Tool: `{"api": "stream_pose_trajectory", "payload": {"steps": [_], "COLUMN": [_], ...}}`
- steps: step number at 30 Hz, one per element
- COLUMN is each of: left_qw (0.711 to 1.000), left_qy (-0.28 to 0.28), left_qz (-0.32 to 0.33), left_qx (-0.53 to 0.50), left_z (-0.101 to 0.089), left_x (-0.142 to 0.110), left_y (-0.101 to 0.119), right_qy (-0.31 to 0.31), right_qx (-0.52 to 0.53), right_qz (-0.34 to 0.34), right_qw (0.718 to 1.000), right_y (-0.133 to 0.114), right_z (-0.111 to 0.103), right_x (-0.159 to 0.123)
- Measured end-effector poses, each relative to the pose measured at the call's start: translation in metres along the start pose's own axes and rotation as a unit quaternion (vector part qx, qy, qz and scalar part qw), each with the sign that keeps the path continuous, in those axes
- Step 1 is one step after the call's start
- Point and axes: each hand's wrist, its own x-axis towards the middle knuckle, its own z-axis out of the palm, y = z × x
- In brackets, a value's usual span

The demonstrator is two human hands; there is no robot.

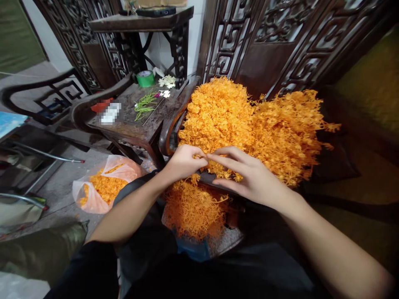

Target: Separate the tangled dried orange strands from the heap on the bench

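On a chair [164, 143], a flower heap [222, 114]; nearer, between the legs [141, 236], another clump [198, 209]. Left of the chair, on a side table [129, 129], a tape roll [145, 78] with sprigs [145, 106] before it. Lower left, on the floor [60, 203], flowers [107, 187] in a bag [132, 166].

Dark wooden panels [271, 62], carved with openwork scrolls and angular fretwork, rose before a pale wall [196, 45], and between them stood a tall wooden stand [124, 25] — just behind a low, scuffed wooden table [126, 97]. A dark chair [59, 126] with a lattice arm stood at the left, near the grey floor's [62, 176] lit stretch — the far right lay in deep shadow.
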Motion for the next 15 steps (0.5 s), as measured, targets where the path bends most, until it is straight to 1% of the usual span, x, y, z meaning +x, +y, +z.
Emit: {"api": "stream_pose_trajectory", "payload": {"steps": [4,7,8,9,10,11,12,13,14,15], "left_qw": [0.999,0.998,0.998,0.998,0.999,0.998,0.996,0.991,0.985,0.98], "left_qy": [-0.023,-0.032,-0.031,-0.022,0.003,0.043,0.089,0.134,0.169,0.182], "left_qz": [-0.018,-0.002,0.006,0.014,0.018,0.016,0.007,-0.005,-0.016,-0.022], "left_qx": [0.036,0.057,0.057,0.053,0.048,0.039,0.022,-0.004,-0.037,-0.076], "left_z": [0.007,0.007,0.004,-0.001,-0.008,-0.015,-0.023,-0.03,-0.036,-0.039], "left_x": [0.001,0.003,0.003,0.004,0.005,0.005,0.005,0.005,0.004,0.003], "left_y": [0.004,0.005,0.004,0.003,0.001,-0.001,-0.004,-0.006,-0.008,-0.01], "right_qy": [0.02,0.027,0.038,0.062,0.107,0.175,0.264,0.359,0.439,0.489], "right_qx": [-0.031,-0.035,-0.031,-0.026,-0.017,-0.003,0.015,0.04,0.077,0.124], "right_qz": [-0.023,-0.009,0.004,0.023,0.054,0.094,0.137,0.178,0.214,0.244], "right_qw": [0.999,0.999,0.999,0.997,0.993,0.98,0.955,0.915,0.869,0.828], "right_y": [0.002,0.0,0.0,0.0,0.001,0.004,0.008,0.013,0.019,0.025], "right_z": [0.008,0.006,0.003,-0.002,-0.008,-0.015,-0.024,-0.032,-0.039,-0.044], "right_x": [0.0,0.0,0.0,-0.001,-0.002,-0.004,-0.006,-0.009,-0.011,-0.013]}}
